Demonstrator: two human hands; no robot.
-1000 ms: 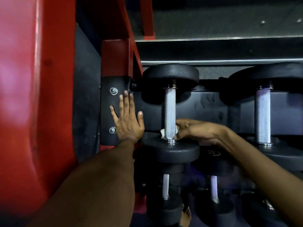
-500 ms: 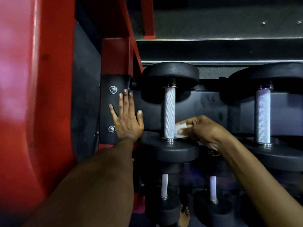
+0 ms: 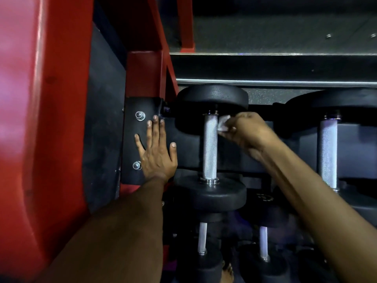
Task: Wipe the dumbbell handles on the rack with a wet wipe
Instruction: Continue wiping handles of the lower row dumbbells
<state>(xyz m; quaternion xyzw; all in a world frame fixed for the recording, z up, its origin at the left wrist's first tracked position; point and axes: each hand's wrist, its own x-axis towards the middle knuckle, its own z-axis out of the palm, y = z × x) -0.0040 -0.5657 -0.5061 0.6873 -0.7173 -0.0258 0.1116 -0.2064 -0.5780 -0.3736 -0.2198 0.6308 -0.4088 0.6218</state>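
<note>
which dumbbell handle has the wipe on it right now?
The upper-row handle nearest the red frame: the right hand presses the wet wipe against its top end. The handle further right and the lower-row ones are untouched.

four dumbbells show on the rack: one [image 3: 210,148] at upper left, one [image 3: 328,156] at upper right, and two on the tier below, left [image 3: 202,237] and right [image 3: 263,242]. that makes four knurled handles. two bolts sit on the black plate, upper [image 3: 140,115] and lower [image 3: 136,165]. one white wipe [image 3: 224,123]. two hands, left [image 3: 158,152] and right [image 3: 247,131]. one bare foot [image 3: 227,272] at the bottom edge.
</note>
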